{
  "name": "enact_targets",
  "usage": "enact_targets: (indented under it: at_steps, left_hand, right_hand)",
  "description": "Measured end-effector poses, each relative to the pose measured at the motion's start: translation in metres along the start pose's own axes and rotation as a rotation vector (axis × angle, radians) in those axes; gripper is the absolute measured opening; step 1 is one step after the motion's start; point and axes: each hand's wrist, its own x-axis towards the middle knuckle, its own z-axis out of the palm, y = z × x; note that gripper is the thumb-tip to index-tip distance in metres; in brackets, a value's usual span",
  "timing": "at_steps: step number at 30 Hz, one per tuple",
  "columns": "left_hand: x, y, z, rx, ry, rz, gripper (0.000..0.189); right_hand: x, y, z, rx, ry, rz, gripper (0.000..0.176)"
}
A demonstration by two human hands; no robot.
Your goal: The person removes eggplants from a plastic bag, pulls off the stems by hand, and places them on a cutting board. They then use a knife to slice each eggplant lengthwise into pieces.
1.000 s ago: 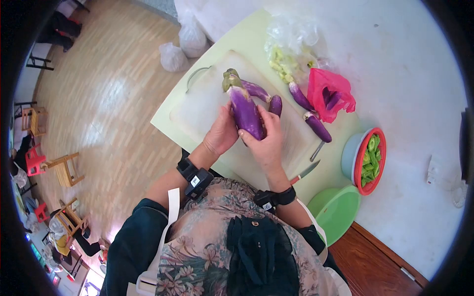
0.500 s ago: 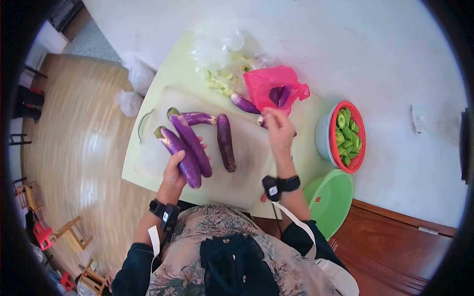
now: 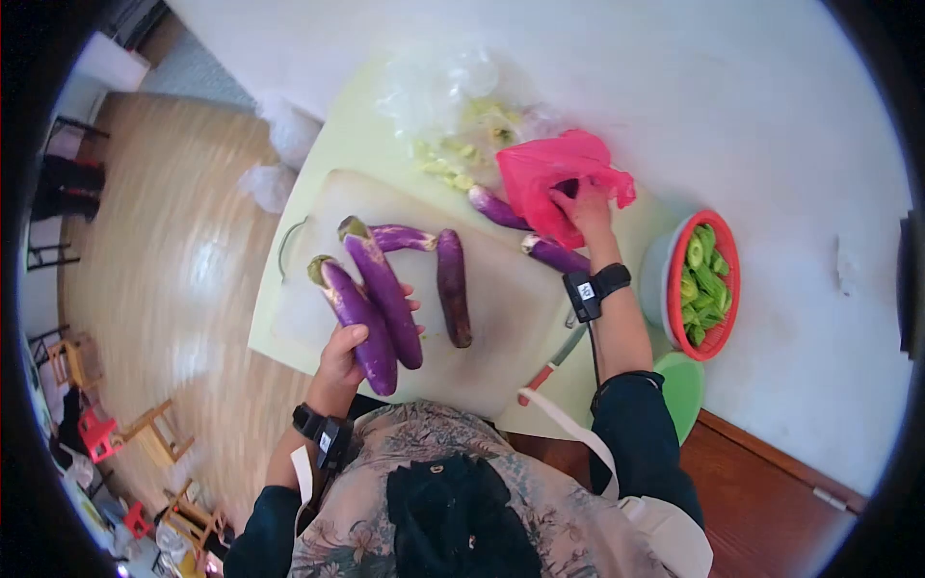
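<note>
Two purple eggplants (image 3: 358, 332) lie side by side in my left hand (image 3: 345, 354), which is closed around their lower parts above the cutting board (image 3: 501, 318). My right hand (image 3: 586, 214) is in the mouth of a pink plastic bag (image 3: 535, 173), its fingers around a dark eggplant (image 3: 568, 187) there; the bag hides some of the fingertips. On the board lie a darker eggplant (image 3: 452, 289) and a paler-streaked eggplant (image 3: 403, 237). Beside the bag rest another eggplant (image 3: 496, 207) and one more eggplant (image 3: 556, 255) below my right hand.
A knife (image 3: 554, 364) with a red handle lies at the board's right edge. Clear plastic bags (image 3: 438, 87) and pale green vegetable pieces (image 3: 448, 159) are at the back. A red basket (image 3: 734, 289) of cut green vegetables and a green basin (image 3: 682, 390) stand at the right.
My right hand has moved from the front of the pink bag into its mouth, onto the eggplant inside. My left hand keeps hold of the same two eggplants. The knife has come into sight.
</note>
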Motion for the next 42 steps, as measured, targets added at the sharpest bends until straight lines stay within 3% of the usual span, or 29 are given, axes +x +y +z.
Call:
enact_targets:
  at_steps: [1,5,7,10,15,19,23,25,27,28,30,34,42]
  left_hand:
    - [0.0,0.001,-0.001,-0.047,-0.02,0.003,0.082]
    - [-0.001,-0.001,-0.004,-0.092,-0.013,-0.009,0.082]
    - [0.0,-0.001,0.001,-0.031,0.004,-0.009,0.087]
    - [0.002,-0.006,-0.004,-0.108,-0.023,0.015,0.088]
    - [0.002,-0.004,0.003,-0.421,-0.177,-0.01,0.082]
    - [0.001,0.01,-0.005,-0.318,-0.137,-0.03,0.079]
    - [-0.003,0.051,-0.037,0.478,0.144,-0.205,0.071]
    - [-0.003,0.06,-0.035,0.978,0.26,-0.149,0.074]
    - [-0.001,0.058,-0.036,1.656,0.229,0.099,0.081]
    - [0.0,0.056,-0.031,1.658,0.217,0.106,0.081]
    - [0.0,0.049,-0.016,2.119,0.126,-0.071,0.089]
    - [0.001,0.024,-0.028,2.437,-0.05,0.06,0.092]
    - [-0.008,0.022,-0.042,2.284,-0.053,0.17,0.114]
  right_hand:
    - [0.001,-0.005,0.0,-0.076,-0.055,0.059,0.071]
    - [0.011,0.008,0.009,0.01,-0.102,-0.023,0.079]
    - [-0.031,0.019,0.011,0.035,-0.159,-0.079,0.079]
    - [-0.028,0.034,0.005,0.079,-0.245,-0.136,0.079]
    - [-0.047,0.062,-0.008,0.142,-0.34,-0.146,0.079]
    - [-0.054,0.066,-0.016,0.197,-0.36,-0.069,0.079]
    - [-0.108,0.088,-0.03,0.271,-0.392,-0.03,0.079]
    - [-0.12,0.076,-0.027,0.308,-0.406,-0.01,0.079]
    - [-0.139,0.075,-0.029,0.344,-0.418,0.004,0.079]
    - [-0.151,0.078,-0.032,0.363,-0.421,0.013,0.08]
    - [-0.171,0.081,-0.036,0.397,-0.428,0.039,0.08]
    - [-0.2,0.072,-0.037,0.464,-0.458,0.071,0.08]
    - [-0.216,0.058,-0.029,0.623,-0.567,0.076,0.08]
